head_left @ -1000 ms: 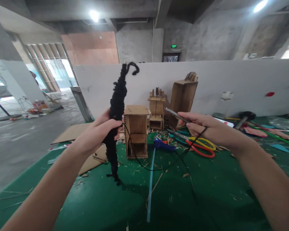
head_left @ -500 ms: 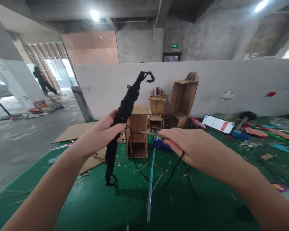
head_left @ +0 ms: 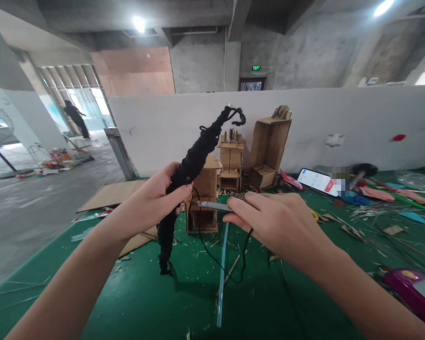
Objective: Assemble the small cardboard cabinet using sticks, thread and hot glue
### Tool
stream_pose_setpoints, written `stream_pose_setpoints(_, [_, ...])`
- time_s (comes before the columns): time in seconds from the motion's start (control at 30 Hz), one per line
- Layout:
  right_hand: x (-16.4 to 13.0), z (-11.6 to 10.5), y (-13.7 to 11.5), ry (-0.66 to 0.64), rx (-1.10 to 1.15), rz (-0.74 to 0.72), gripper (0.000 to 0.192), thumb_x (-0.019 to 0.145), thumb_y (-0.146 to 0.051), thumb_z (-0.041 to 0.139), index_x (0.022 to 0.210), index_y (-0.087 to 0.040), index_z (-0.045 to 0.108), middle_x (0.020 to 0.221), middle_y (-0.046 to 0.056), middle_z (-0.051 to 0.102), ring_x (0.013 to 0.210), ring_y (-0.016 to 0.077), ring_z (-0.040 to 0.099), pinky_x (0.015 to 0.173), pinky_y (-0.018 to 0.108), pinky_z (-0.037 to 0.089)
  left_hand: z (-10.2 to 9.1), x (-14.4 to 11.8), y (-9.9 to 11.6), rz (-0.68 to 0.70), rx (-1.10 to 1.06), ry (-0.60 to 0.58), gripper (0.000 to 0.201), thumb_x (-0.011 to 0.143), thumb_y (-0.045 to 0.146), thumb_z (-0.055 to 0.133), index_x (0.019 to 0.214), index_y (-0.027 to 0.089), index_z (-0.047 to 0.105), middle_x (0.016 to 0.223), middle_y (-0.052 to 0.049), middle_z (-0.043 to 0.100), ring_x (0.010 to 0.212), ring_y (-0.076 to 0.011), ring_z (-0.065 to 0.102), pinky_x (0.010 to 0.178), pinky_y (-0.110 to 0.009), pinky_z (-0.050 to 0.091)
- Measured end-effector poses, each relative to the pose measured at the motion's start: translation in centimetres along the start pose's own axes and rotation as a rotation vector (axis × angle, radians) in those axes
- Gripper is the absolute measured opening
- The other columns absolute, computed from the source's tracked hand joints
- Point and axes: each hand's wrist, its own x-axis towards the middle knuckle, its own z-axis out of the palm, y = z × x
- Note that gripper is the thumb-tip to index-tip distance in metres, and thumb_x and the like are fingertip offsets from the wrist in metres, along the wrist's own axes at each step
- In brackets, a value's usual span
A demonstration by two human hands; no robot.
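My left hand (head_left: 155,200) grips the middle of a long stick wound thick with black yarn (head_left: 197,156), tilted with its top to the right and its lower end hanging above the green table. My right hand (head_left: 273,222) pinches a thin metal tool (head_left: 212,205) whose tip points left toward the yarn. A loose black strand (head_left: 219,264) loops down from the stick and up to my right hand.
Small cardboard models (head_left: 202,198) (head_left: 231,160) (head_left: 269,144) stand behind my hands on the green table (head_left: 184,302). A pale blue stick (head_left: 221,269) lies in front. A phone (head_left: 317,181), scraps and a purple object (head_left: 409,285) are on the right. A person (head_left: 76,118) walks far left.
The yarn-wound stick has tilted further to the right. My right hand has moved left toward my left hand with the metal tool, uncovering the phone. The far person has walked right.
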Motion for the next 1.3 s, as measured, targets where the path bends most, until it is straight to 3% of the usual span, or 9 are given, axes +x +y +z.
stream_pose_setpoints(0.1, [-0.1, 0.0, -0.1, -0.02, -0.048, 0.049, 0.036, 0.095, -0.042, 0.037, 0.111, -0.022, 0.064, 0.067, 0.0, 0.058, 0.047, 0.011, 0.045, 0.046, 0.028, 0.013, 0.0, 0.1, -0.1, 0.023, 0.031, 0.018, 0.031, 0.086, 0.039, 0.05, 0.112, 0.022, 0.047, 0.074, 0.001, 0.049, 0.061, -0.0129, 0.05, 0.051, -0.023, 0.043])
stream_pose_setpoints(0.2, [-0.1, -0.1, -0.2, -0.009, -0.102, 0.064, 0.035, 0.096, -0.031, 0.038, 0.118, -0.02, 0.062, 0.065, 0.001, 0.059, 0.043, 0.0096, 0.042, 0.045, 0.028, 0.012, 0.0, 0.2, -0.2, 0.04, 0.061, 0.056, 0.033, 0.086, 0.04, 0.051, 0.114, 0.022, 0.047, 0.072, 0.002, 0.048, 0.059, -0.0129, 0.048, 0.049, -0.022, 0.042])
stream_pose_setpoints(0.47, [-0.1, 0.0, -0.4, 0.025, -0.146, 0.078, 0.032, 0.094, -0.027, 0.042, 0.115, -0.016, 0.065, 0.068, 0.002, 0.063, 0.042, 0.0081, 0.045, 0.043, 0.028, 0.012, 0.8, -0.1, 0.3, 0.014, 0.002, 0.06, 0.035, 0.085, 0.038, 0.053, 0.115, 0.022, 0.048, 0.07, 0.001, 0.051, 0.059, -0.015, 0.052, 0.049, -0.024, 0.041])
stream_pose_setpoints(0.67, [-0.1, 0.2, -0.2, 0.058, -0.145, 0.104, 0.03, 0.094, -0.025, 0.044, 0.11, -0.014, 0.066, 0.066, 0.002, 0.063, 0.045, 0.0098, 0.049, 0.043, 0.027, 0.016, 1.7, -0.1, 0.2, 0.008, -0.11, 0.093, 0.027, 0.081, 0.034, 0.059, 0.104, 0.022, 0.051, 0.073, 0.001, 0.056, 0.066, -0.016, 0.056, 0.059, -0.026, 0.046])
stream_pose_setpoints(0.87, [-0.2, 0.4, -0.1, 0.098, -0.145, 0.129, 0.029, 0.093, -0.024, 0.045, 0.109, -0.013, 0.067, 0.062, 0.0, 0.058, 0.044, 0.0092, 0.045, 0.043, 0.027, 0.017, 3.3, 0.6, -0.4, -0.043, -0.326, 0.129, 0.028, 0.081, 0.03, 0.057, 0.106, 0.018, 0.05, 0.058, 0.003, 0.054, 0.058, -0.0149, 0.054, 0.056, -0.027, 0.043])
stream_pose_setpoints(1.1, [0.0, 0.0, -0.4, 0.119, -0.098, 0.133, 0.031, 0.094, -0.027, 0.042, 0.102, -0.011, 0.067, 0.062, 0.001, 0.057, 0.045, 0.0088, 0.046, 0.042, 0.027, 0.018, 4.4, 0.9, -1.0, -0.04, -0.524, 0.115, 0.013, 0.082, 0.03, 0.055, 0.083, 0.018, 0.051, 0.044, 0.005, 0.047, 0.044, -0.0117, 0.046, 0.05, -0.026, 0.038])
stream_pose_setpoints(1.3, [0.0, 0.0, -0.5, 0.14, -0.074, 0.137, 0.03, 0.094, -0.026, 0.042, 0.1, -0.011, 0.067, 0.063, 0.001, 0.059, 0.047, 0.0099, 0.047, 0.043, 0.027, 0.02, 4.7, 1.1, -1.0, -0.036, -0.539, 0.142, 0.016, 0.079, 0.03, 0.062, 0.077, 0.016, 0.053, 0.047, 0.004, 0.05, 0.047, -0.0106, 0.047, 0.049, -0.025, 0.037])
